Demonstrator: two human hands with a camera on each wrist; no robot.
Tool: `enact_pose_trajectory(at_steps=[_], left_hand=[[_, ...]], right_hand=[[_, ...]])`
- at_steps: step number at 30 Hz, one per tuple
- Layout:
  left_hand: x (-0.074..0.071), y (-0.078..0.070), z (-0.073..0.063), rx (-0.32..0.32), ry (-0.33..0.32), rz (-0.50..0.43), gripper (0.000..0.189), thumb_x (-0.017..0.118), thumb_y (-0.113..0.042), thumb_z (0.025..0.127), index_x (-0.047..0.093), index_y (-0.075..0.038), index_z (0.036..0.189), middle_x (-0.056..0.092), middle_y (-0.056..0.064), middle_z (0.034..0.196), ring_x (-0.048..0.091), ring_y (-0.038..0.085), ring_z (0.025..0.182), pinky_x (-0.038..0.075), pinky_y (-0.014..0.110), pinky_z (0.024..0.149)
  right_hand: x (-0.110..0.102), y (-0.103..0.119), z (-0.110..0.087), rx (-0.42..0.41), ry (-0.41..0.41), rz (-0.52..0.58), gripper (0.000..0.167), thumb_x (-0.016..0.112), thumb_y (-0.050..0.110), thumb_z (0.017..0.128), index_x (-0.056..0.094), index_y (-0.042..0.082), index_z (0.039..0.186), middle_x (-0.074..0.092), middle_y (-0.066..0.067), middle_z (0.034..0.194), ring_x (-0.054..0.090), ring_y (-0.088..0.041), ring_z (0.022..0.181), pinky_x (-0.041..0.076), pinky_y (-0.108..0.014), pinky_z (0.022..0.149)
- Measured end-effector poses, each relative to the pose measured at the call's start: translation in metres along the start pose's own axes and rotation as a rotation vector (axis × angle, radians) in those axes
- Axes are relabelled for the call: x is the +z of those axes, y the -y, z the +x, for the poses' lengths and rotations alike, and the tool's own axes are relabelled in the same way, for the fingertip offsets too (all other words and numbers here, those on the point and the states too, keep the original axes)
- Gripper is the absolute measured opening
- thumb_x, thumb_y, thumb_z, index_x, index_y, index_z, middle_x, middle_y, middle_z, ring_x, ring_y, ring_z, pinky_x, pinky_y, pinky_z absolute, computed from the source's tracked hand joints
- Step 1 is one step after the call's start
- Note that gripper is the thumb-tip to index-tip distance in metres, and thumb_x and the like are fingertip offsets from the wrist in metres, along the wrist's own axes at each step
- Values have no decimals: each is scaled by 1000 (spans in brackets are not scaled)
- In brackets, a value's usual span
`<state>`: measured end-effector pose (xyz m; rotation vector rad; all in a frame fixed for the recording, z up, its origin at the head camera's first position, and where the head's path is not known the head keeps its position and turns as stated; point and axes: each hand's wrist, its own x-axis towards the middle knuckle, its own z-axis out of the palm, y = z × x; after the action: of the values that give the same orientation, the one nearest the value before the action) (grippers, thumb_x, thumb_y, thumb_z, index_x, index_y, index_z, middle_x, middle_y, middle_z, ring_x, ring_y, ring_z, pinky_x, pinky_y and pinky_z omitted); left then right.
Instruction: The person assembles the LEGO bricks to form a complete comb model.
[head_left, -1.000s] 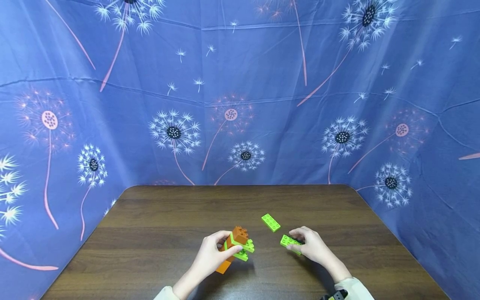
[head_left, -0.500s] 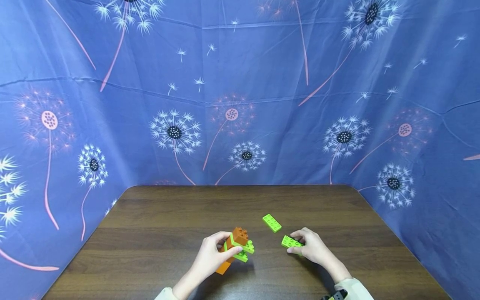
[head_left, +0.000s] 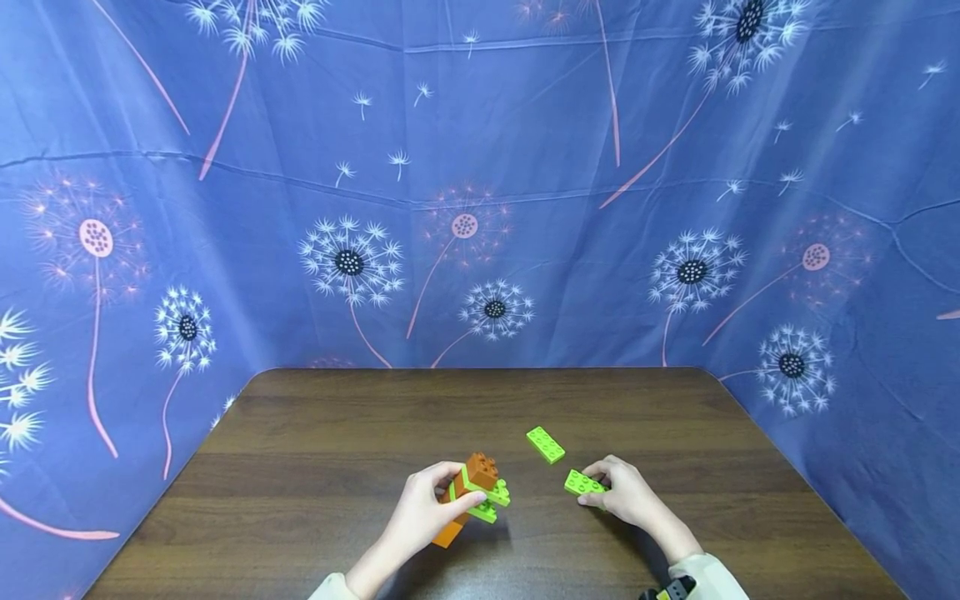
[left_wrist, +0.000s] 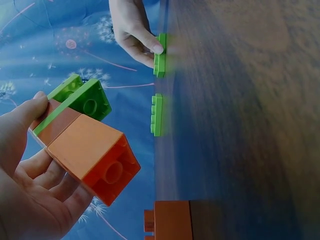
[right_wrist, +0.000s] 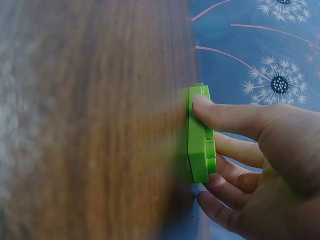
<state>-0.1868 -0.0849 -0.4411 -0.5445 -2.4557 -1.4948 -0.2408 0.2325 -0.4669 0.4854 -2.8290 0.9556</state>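
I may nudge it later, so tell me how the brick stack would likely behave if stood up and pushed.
The brick stack looks like interlocked hard bricks, so it's probably stiff. Tall and narrow, with green pieces jutting to one side, it may tip easily. Its hollow end brick suggests low weight.

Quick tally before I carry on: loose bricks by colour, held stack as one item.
Loose green: 2 (pinched brick in the right hand, free brick)
Loose orange-brown brick: 1 (seen only from the left wrist)
Stack in the left hand: 1
Total: 4
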Motion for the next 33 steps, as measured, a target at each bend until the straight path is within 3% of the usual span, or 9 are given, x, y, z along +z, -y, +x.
enact_pose_trajectory(at_steps=[6, 13, 19, 26, 33], left_hand=[[1, 0, -1, -6, 9, -4, 32, 74, -36, 79, 67, -12, 99, 68, -1, 82, 57, 0, 67, 50, 19, 60], [1, -4, -3, -23, 35, -24, 34, 73, -37, 79, 67, -12, 101, 69, 0, 86, 57, 0, 67, 50, 20, 59], [1, -4, -3, -14, 29, -15, 33, 74, -36, 79, 68, -12, 100, 69, 0, 86, 57, 0, 67, 49, 20, 59], [2, -5, -3, -12, 30, -21, 32, 74, -36, 79, 68, -12, 99, 69, 0, 86, 57, 0, 66, 50, 20, 58], [3, -4, -3, 0, 32, -9, 32, 74, -36, 79, 67, -12, 100, 69, 2, 86, 57, -1, 65, 49, 20, 57]], right_hand=[[-1, 2, -2, 8, 12, 6, 32, 81, 14, 67, 68, 3, 94, 56, -1, 81, 49, -12, 71, 39, -20, 60], [-2, 2, -3, 15, -29, 3, 31, 80, 15, 71, 67, 5, 97, 60, -1, 86, 52, -11, 73, 41, -21, 62], [-6, 9, -2, -54, -78, 36, 30, 77, 18, 75, 67, 6, 101, 63, 1, 89, 54, -8, 76, 46, -25, 66], [-13, 23, 1, -55, -50, 51, 31, 75, 22, 78, 66, 9, 106, 62, 4, 96, 58, -11, 84, 49, -25, 71], [-13, 34, -1, -145, -94, 49, 31, 76, 22, 78, 67, 10, 105, 62, 8, 95, 60, -11, 85, 48, -26, 72]])
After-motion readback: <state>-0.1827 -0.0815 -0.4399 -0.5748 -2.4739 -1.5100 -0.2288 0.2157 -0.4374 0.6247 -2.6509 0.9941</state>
